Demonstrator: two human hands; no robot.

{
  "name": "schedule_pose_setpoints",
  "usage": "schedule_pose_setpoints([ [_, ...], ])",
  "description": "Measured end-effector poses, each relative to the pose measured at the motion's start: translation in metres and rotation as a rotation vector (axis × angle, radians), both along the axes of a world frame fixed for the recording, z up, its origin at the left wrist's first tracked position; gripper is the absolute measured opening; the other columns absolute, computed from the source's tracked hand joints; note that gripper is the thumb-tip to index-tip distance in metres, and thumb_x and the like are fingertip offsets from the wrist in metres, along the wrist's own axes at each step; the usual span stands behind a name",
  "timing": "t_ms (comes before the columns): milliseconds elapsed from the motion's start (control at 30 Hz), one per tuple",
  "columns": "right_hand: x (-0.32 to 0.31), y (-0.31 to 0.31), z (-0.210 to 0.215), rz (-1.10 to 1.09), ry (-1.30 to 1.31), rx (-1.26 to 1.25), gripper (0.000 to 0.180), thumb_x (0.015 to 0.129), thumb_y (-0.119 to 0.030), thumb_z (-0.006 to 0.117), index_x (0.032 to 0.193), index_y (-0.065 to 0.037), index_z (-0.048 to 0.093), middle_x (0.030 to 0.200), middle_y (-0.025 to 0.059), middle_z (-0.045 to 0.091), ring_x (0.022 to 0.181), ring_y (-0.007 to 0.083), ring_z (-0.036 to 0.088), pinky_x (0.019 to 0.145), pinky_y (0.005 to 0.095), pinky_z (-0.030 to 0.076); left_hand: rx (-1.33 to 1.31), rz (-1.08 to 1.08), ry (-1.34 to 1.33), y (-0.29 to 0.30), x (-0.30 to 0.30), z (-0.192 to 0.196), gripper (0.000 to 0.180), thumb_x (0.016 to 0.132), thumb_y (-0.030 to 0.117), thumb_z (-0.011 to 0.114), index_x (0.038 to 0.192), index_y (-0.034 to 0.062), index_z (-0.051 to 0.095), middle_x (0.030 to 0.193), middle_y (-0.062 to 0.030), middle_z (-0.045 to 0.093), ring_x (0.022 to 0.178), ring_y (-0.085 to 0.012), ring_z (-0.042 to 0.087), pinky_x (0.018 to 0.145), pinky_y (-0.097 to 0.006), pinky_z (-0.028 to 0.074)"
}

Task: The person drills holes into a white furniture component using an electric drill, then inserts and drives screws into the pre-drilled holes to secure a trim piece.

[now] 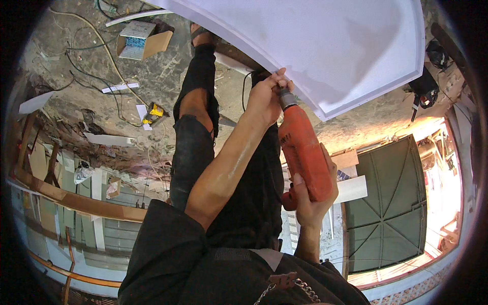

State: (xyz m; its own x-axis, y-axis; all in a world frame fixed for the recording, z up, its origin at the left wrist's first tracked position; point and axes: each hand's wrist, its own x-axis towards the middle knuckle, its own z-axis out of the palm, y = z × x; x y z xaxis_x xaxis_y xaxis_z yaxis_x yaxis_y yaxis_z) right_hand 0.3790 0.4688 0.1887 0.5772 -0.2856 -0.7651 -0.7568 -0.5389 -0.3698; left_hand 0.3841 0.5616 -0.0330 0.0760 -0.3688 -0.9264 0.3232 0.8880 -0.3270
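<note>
An orange-red power drill (pixel 303 150) points away from me, its tip against or very close to the edge of a large white framed panel (pixel 351 30). Its rear handle sits in my right hand (pixel 319 195), the fingers wrapped round it and the thumb along the body. My left hand (pixel 268 97) is closed beside the drill's chuck (pixel 286 97), fingertips pinched together at the panel's edge. Whatever those fingertips hold is too small or too hidden to name. The panel leans up in front of my legs.
On the rough floor at left lie a yellow-and-black cordless drill (pixel 153 114), an opened carton with blue small parts (pixel 134 44), cables (pixel 104 48) and white strips (pixel 120 87). Black tools (pixel 426 90) lie right of the panel. A dark green metal panel (pixel 386 213) stands at right.
</note>
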Motion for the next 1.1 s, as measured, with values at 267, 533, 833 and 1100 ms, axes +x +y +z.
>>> schedule_pose_setpoints([
  [267,0.014,0.003,0.004,-0.155,0.088,0.03,0.068,0.076,-0.014,0.073,0.135,0.006,0.047,0.117,0.0172,0.055,0.109,0.028,0.057,0.095,0.0375,0.044,-0.003,-0.007,0.011,0.0,-0.001,-0.002,0.032,0.095,-0.001,0.045,0.127,-0.0016,0.044,0.078,-0.0034,0.049,0.078,-0.0182,0.055,0.077,-0.032,0.049],
  [533,0.006,-0.002,0.0,-0.109,0.055,0.015,0.066,0.079,-0.017,0.072,0.134,0.008,0.047,0.116,0.0173,0.055,0.109,0.0269,0.057,0.095,0.0372,0.044,0.02,-0.048,-0.012,-0.002,-0.008,-0.006,0.031,0.096,0.002,0.047,0.126,-0.0025,0.044,0.078,-0.0038,0.051,0.079,-0.0198,0.055,0.079,-0.031,0.049],
  [833,-0.002,-0.006,0.001,-0.272,0.118,0.041,0.068,0.079,-0.022,0.072,0.134,0.008,0.047,0.119,0.0184,0.056,0.109,0.0274,0.058,0.094,0.0374,0.045,0.03,-0.04,0.031,-0.002,-0.003,-0.001,0.028,0.097,0.004,0.049,0.124,-0.0036,0.047,0.086,-0.007,0.052,0.082,-0.0217,0.057,0.088,-0.035,0.051],
  [1100,-0.003,-0.01,-0.002,-0.139,0.079,0.023,0.069,0.078,-0.024,0.072,0.134,0.008,0.047,0.12,0.019,0.056,0.111,0.0286,0.058,0.095,0.0382,0.044,0.046,-0.006,0.006,-0.003,0.008,0.011,0.037,0.105,0.018,0.037,0.132,-0.0066,0.039,0.132,-0.0178,0.051,0.124,-0.0316,0.052,0.112,-0.042,0.042],
])
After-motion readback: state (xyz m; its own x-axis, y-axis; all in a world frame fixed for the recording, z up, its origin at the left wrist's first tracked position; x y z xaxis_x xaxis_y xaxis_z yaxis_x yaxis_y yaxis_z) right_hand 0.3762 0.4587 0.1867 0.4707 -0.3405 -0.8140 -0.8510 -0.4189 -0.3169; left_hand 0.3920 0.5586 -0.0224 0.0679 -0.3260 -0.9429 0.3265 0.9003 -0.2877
